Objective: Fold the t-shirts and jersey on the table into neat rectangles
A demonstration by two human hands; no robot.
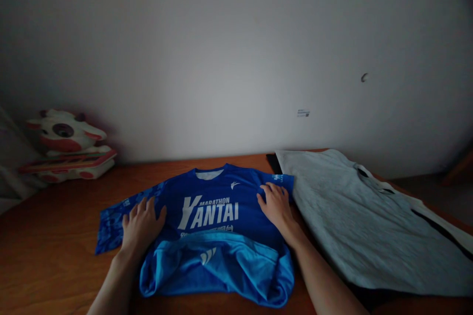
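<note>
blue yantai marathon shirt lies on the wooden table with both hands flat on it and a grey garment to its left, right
Not quite. The grey garment lies to the right of the blue Yantai marathon shirt, not to its left; the head view shows this. The rest holds: the shirt lies on the wooden table, with the left hand and the right hand flat on it.

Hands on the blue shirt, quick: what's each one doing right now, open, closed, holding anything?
Left hand: open, flat on the blue shirt, holding nothing.
Right hand: open, palm down on the shirt near its sleeve, holding nothing.
</note>
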